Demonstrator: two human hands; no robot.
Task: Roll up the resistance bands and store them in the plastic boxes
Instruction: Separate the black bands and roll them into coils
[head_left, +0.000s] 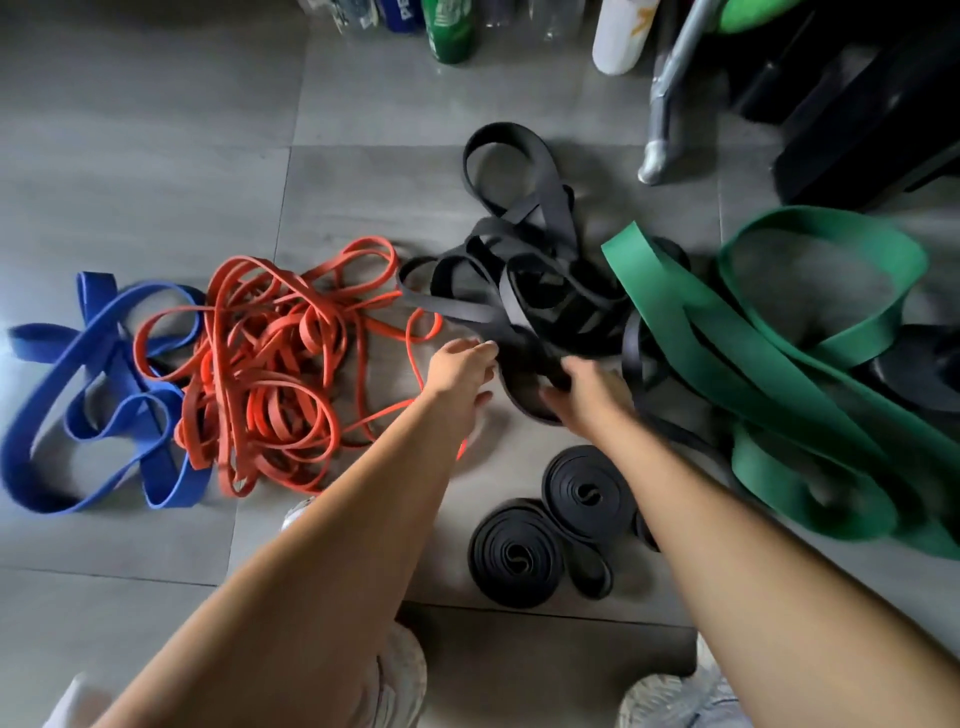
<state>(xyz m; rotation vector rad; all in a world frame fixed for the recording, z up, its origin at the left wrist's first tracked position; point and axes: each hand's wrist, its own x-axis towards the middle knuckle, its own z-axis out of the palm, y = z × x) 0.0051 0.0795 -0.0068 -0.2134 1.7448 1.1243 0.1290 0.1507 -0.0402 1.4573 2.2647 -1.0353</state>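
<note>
- Two rolled black bands (584, 493) lie flat on the tiled floor (156, 156), touching each other, between the two forearms. A dark edge just behind the right forearm may be a third roll; I cannot tell.
- One heap of loose black bands (519, 270) lies beyond the hands, too tangled to count.
- One heap of thin red bands (260, 364) lies left of the black heap, with many overlapping loops.
- One heap of blue bands (93, 374) lies farthest left, touching the red one.
- One heap of wide green bands (779, 364) lies on the right, overlapping the black heap's edge.
- At the far edge stand one green bottle (449, 31) and one white bottle (621, 36).
- The left grip (460, 366) is wide, arm stretched forward, fingertips on a black strap, thumb spread apart below.
- The right grip (587, 389) is palm down, fingers curled round a strap of the loose black bands.
</note>
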